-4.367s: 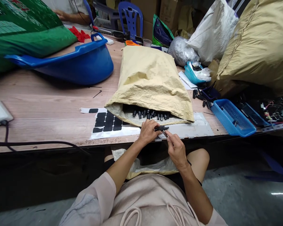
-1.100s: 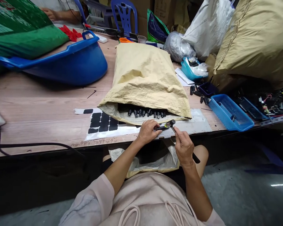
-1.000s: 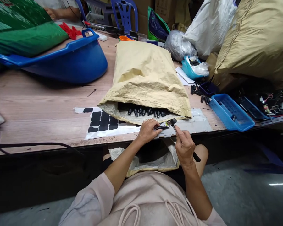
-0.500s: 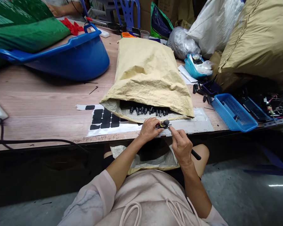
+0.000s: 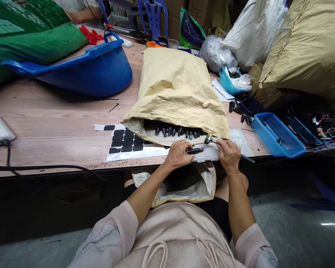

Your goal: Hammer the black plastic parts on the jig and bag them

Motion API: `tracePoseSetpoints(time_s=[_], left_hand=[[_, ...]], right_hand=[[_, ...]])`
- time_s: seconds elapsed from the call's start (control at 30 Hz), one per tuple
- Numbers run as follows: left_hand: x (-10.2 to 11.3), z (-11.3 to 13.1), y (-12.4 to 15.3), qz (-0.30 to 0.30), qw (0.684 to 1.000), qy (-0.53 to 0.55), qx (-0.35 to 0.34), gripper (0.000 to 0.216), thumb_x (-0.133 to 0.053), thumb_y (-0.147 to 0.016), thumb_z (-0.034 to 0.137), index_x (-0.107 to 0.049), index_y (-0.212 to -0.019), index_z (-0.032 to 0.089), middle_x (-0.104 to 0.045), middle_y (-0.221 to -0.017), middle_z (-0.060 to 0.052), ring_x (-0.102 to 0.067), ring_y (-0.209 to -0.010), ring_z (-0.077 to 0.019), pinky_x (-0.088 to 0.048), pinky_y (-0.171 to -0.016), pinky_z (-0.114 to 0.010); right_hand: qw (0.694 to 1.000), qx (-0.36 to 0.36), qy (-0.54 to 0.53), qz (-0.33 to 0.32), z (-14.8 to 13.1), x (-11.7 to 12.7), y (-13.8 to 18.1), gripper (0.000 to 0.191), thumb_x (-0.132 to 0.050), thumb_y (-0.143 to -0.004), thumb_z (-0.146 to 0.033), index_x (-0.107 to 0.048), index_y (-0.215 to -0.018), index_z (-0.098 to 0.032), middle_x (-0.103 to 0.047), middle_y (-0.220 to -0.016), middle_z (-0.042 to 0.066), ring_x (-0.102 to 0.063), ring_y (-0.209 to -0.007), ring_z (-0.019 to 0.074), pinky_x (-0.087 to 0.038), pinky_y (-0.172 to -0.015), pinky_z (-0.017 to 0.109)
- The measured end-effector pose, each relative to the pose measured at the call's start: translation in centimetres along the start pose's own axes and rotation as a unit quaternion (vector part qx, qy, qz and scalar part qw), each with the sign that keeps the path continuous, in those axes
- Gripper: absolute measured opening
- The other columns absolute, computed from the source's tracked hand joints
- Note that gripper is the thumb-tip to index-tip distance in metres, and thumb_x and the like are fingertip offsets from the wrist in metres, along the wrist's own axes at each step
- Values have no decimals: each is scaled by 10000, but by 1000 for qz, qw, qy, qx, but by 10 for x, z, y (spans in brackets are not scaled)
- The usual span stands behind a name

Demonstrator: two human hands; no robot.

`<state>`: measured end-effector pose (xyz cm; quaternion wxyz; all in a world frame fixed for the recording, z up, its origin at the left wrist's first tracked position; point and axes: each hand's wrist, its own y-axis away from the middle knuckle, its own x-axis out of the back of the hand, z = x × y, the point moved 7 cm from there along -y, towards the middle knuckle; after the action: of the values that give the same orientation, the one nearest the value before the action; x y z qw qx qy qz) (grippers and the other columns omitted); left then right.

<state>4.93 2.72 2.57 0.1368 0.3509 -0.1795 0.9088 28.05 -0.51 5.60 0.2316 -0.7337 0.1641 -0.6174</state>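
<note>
My left hand (image 5: 179, 153) is at the table's front edge, its fingers closed on one end of a slim black plastic piece (image 5: 195, 150) that lies over a pale board. In my right hand (image 5: 229, 154) is a small hammer (image 5: 209, 139), gripped by its metal shank; the dark handle end sticks out to the right. The hammer's head is up and to the right of the black piece, apart from it. Just beyond, a tan woven sack (image 5: 173, 85) lies with its mouth towards me, and several similar black pieces (image 5: 175, 132) show inside.
An open sack (image 5: 181, 196) rests on my lap below the table edge. A blue basin (image 5: 86, 72) stands left, a blue basket (image 5: 277, 134) right, with loose black parts (image 5: 240, 108) near it. A cable (image 5: 58, 168) crosses the left front. Another person's arm (image 5: 85, 15) is at the far left.
My right hand has moved right with the hammer, lifting its head away from the black piece. The left hand keeps its place, holding the piece. The view has shifted slightly.
</note>
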Motion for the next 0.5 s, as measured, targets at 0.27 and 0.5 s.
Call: tracePoseSetpoints(time_s=[0.27,0.5], left_hand=[[-1,-2,-1,-2,1000,-2,-12,163,-789,-805,311,-706,-914,223,-674,-850,-27,-632,-883,-229,-476,-863,-375],[-3,-3,0,-18,1000,-14,-8,122,-770,-840,289,-711,-920,219,-673,-860,-29,-626,-886,-226,-457,-851,-370]], right_hand=[[997,15,-68,-37,15,-26,-3,219,-569,-986,-265,-761,-1091,-255,-709,-1063,66,-585,-1016,241,-423,-915,363],[998,3,-57,-32,14,-27,0,249,-592,-958,-296,-764,-1132,-250,-711,-1065,74,-585,-998,255,-437,-918,371]])
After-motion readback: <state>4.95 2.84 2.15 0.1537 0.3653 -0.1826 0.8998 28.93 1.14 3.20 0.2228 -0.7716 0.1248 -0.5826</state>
